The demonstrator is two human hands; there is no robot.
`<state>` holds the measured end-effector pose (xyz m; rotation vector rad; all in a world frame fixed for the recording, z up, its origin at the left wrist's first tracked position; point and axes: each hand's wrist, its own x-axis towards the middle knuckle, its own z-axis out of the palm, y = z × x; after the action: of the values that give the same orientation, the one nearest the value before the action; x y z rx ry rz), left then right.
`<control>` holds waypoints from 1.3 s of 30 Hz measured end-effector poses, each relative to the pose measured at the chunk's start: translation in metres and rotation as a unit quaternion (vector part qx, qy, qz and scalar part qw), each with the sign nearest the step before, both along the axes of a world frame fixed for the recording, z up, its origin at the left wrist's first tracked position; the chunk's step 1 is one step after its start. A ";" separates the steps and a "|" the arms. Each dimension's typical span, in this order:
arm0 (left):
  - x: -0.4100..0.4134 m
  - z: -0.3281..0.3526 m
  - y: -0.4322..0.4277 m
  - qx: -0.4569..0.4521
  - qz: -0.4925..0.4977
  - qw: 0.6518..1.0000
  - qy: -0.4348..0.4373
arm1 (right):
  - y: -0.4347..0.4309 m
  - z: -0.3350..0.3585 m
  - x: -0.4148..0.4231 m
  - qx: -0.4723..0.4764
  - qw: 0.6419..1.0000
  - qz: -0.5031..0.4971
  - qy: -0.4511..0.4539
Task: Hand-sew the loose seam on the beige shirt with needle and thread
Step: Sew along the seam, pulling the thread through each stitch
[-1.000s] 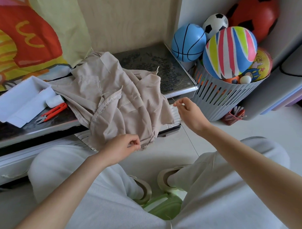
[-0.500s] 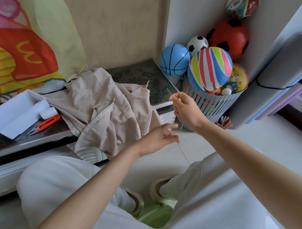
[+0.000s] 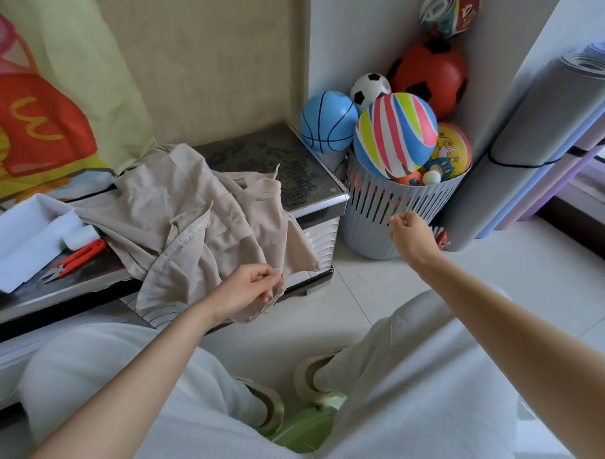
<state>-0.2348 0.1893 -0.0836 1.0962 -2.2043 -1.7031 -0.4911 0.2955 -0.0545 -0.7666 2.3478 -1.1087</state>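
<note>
The shirt (image 3: 198, 225) lies crumpled on the bench (image 3: 296, 167) at the left, its near hem hanging over the edge, where it is pinched between the curled fingers of the left hand (image 3: 251, 291). The right hand (image 3: 410, 236) is held up at the right before the basket (image 3: 366, 238), fingertips closed as on something fine, though neither needle nor thread can be made out. The cloth is judged light, limp and fraying, so it is best gripped close beside the seam and kept taut.
</note>
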 end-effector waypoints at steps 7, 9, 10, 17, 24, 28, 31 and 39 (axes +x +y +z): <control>-0.009 0.035 0.003 -0.057 0.042 0.994 0.086 | 0.009 -0.018 0.036 0.073 0.993 0.093 0.021; -0.012 0.045 0.003 -0.088 0.030 0.991 0.100 | 0.003 -0.009 0.053 0.029 0.993 0.111 0.017; -0.013 0.047 0.002 -0.104 0.026 0.989 0.102 | -0.002 -0.004 0.062 -0.003 0.993 0.119 0.004; -0.015 0.056 0.001 -0.123 0.009 0.987 0.104 | -0.036 0.018 0.115 -0.135 0.955 0.180 -0.196; 0.000 0.034 -0.008 -0.126 0.057 0.987 0.077 | -0.041 0.004 0.114 -0.094 0.971 0.168 -0.143; 0.018 -0.018 -0.023 -0.215 0.092 0.972 -0.008 | -0.046 0.004 0.105 -0.089 0.980 0.144 -0.104; 0.032 -0.058 -0.030 -0.304 0.023 0.946 -0.106 | -0.053 0.004 0.099 -0.091 0.983 0.139 -0.077; 0.042 -0.110 -0.024 -0.355 -0.102 0.846 -0.384 | -0.073 -0.008 0.098 -0.074 0.991 0.088 -0.072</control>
<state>-0.1929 0.1656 -0.1935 1.4784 -3.0886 -0.3011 -0.3930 0.2224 -0.0621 -0.8960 2.0530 -1.2265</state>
